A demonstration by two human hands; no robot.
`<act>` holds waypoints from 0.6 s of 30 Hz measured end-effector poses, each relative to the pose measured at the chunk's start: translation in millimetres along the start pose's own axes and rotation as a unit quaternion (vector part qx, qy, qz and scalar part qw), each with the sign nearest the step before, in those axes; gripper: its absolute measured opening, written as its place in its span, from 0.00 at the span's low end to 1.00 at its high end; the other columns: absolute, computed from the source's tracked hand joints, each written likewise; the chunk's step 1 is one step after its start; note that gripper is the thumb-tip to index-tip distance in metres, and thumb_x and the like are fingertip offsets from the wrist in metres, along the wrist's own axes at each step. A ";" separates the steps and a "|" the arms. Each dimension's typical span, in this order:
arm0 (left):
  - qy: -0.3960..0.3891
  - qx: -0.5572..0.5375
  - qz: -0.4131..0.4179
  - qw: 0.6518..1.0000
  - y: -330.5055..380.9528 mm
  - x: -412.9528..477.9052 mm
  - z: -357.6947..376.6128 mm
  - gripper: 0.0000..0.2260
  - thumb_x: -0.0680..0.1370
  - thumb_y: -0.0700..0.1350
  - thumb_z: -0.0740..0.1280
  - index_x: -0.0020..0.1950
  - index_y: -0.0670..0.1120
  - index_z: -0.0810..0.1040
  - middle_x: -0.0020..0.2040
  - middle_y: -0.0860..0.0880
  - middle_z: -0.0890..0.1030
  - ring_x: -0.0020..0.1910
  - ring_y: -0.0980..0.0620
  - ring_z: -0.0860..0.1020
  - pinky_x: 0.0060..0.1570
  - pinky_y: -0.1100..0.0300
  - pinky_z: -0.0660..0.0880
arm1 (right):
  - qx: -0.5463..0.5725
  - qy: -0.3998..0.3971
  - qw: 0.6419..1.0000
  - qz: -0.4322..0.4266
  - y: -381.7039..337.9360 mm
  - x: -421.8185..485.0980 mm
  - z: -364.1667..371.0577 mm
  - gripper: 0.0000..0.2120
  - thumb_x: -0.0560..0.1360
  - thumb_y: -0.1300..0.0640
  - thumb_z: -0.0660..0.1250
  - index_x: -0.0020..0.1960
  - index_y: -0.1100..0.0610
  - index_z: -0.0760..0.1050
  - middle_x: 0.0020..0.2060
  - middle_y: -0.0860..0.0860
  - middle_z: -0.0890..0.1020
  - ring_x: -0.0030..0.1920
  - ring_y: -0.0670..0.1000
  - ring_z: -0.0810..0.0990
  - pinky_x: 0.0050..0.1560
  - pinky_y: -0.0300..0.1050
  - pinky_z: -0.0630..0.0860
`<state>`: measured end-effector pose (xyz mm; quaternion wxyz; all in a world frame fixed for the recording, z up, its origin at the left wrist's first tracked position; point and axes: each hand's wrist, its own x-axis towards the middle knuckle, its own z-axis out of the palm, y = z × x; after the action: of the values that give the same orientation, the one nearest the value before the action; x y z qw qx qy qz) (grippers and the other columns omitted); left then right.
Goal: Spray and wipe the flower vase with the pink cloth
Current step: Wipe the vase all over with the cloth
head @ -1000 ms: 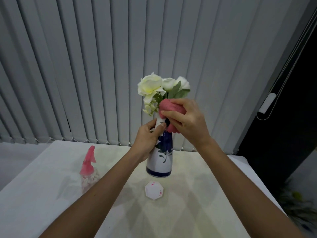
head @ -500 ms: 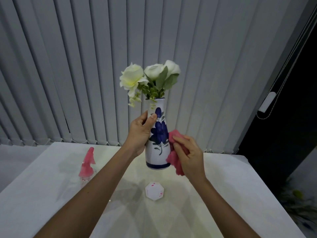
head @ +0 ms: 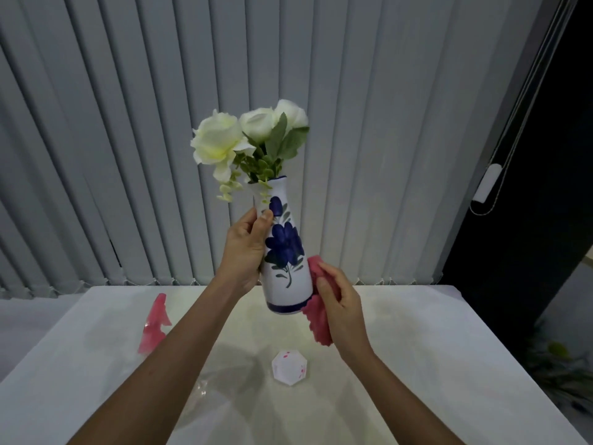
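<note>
A white vase (head: 288,284) with blue painted flowers and white roses (head: 221,139) is lifted off the table, slightly tilted. My left hand (head: 244,248) grips its narrow upper body from the left, thumb on the front. My right hand (head: 340,306) holds a pink cloth (head: 317,319) against the vase's lower right side, near the blue base band. A spray bottle with a pink head (head: 155,322) stands on the table at the left, its clear body partly hidden by my left forearm.
A white table (head: 433,364) spreads below. A small white octagonal piece with pink marks (head: 290,367) lies on it under the vase. Grey vertical blinds (head: 128,123) close the back. A dark opening and a plant (head: 558,364) are at the right.
The vase rose off the table in my left hand. My right hand slid the cloth from the neck down to the lower right side and holds it there.
</note>
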<state>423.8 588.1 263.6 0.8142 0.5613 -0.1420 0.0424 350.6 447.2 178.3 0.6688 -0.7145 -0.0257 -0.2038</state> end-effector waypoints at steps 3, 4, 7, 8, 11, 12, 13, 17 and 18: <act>-0.002 0.009 0.003 1.000 4.8 2.8 5.9 0.07 0.80 0.46 0.61 0.47 0.48 0.78 0.38 0.50 0.83 0.39 0.50 0.81 0.47 0.49 0.80 | 0.034 -0.081 0.996 0.028 -13.9 11.8 5.5 0.35 0.63 0.51 0.74 0.67 0.43 0.66 0.61 0.47 0.76 0.55 0.47 0.80 0.47 0.43 0.81; -0.010 0.017 0.012 1.000 8.0 4.9 8.3 0.07 0.80 0.46 0.61 0.47 0.48 0.78 0.37 0.51 0.83 0.38 0.52 0.81 0.45 0.51 0.80 | 0.019 -0.095 0.995 0.023 -16.9 16.3 7.2 0.41 0.58 0.52 0.76 0.68 0.43 0.63 0.62 0.46 0.75 0.58 0.47 0.78 0.51 0.44 0.81; -0.033 0.039 0.035 0.998 17.0 12.9 14.5 0.06 0.80 0.45 0.61 0.51 0.47 0.78 0.39 0.52 0.84 0.38 0.54 0.82 0.41 0.58 0.80 | -0.038 -0.086 0.996 0.003 -22.8 29.6 10.7 0.47 0.55 0.50 0.80 0.69 0.43 0.61 0.62 0.44 0.74 0.60 0.46 0.76 0.57 0.47 0.79; -0.033 0.046 0.041 0.998 18.5 15.5 15.5 0.07 0.80 0.45 0.62 0.53 0.46 0.77 0.41 0.51 0.84 0.40 0.53 0.82 0.42 0.58 0.80 | -0.053 -0.075 0.996 -0.006 -24.4 32.7 11.4 0.47 0.56 0.48 0.80 0.69 0.43 0.61 0.61 0.44 0.74 0.59 0.46 0.77 0.57 0.47 0.79; -0.024 0.069 0.052 0.996 22.3 19.9 18.9 0.10 0.80 0.47 0.60 0.59 0.45 0.71 0.45 0.50 0.80 0.41 0.57 0.81 0.43 0.60 0.79 | -0.073 -0.031 0.996 -0.040 -32.1 36.1 15.4 0.44 0.58 0.49 0.81 0.67 0.43 0.62 0.59 0.44 0.75 0.56 0.46 0.77 0.50 0.38 0.80; -0.018 0.091 0.061 0.994 25.0 18.3 21.6 0.08 0.81 0.48 0.58 0.58 0.46 0.69 0.42 0.51 0.78 0.37 0.61 0.79 0.39 0.63 0.77 | -0.075 -0.011 0.996 -0.050 -35.4 35.3 17.8 0.43 0.58 0.51 0.81 0.67 0.44 0.63 0.59 0.44 0.75 0.55 0.45 0.78 0.47 0.35 0.80; -0.006 0.125 0.073 0.989 27.4 16.1 25.2 0.07 0.81 0.49 0.57 0.55 0.47 0.68 0.41 0.52 0.75 0.34 0.64 0.77 0.37 0.65 0.75 | -0.080 0.014 0.995 -0.059 -37.7 34.6 20.7 0.42 0.58 0.51 0.82 0.66 0.44 0.63 0.58 0.44 0.75 0.53 0.44 0.78 0.43 0.35 0.80; 0.095 0.262 0.092 0.956 29.6 10.9 34.2 0.14 0.77 0.57 0.62 0.47 0.46 0.71 0.47 0.48 0.73 0.38 0.57 0.76 0.41 0.62 0.70 | -0.184 0.100 0.972 -0.105 -35.1 31.9 31.4 0.44 0.57 0.46 0.81 0.67 0.44 0.63 0.59 0.45 0.74 0.54 0.47 0.77 0.50 0.43 0.81; 0.111 0.245 0.088 0.959 30.5 10.9 32.8 0.14 0.76 0.58 0.65 0.44 0.47 0.72 0.44 0.48 0.75 0.37 0.56 0.77 0.39 0.62 0.71 | -0.211 0.107 0.964 -0.120 -33.0 31.1 32.4 0.44 0.57 0.45 0.81 0.67 0.46 0.63 0.60 0.46 0.73 0.55 0.47 0.75 0.53 0.43 0.79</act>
<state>421.3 567.9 305.0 0.6550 0.7210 -0.0847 0.2097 377.2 474.6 218.9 0.4723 -0.8052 0.0036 -0.3585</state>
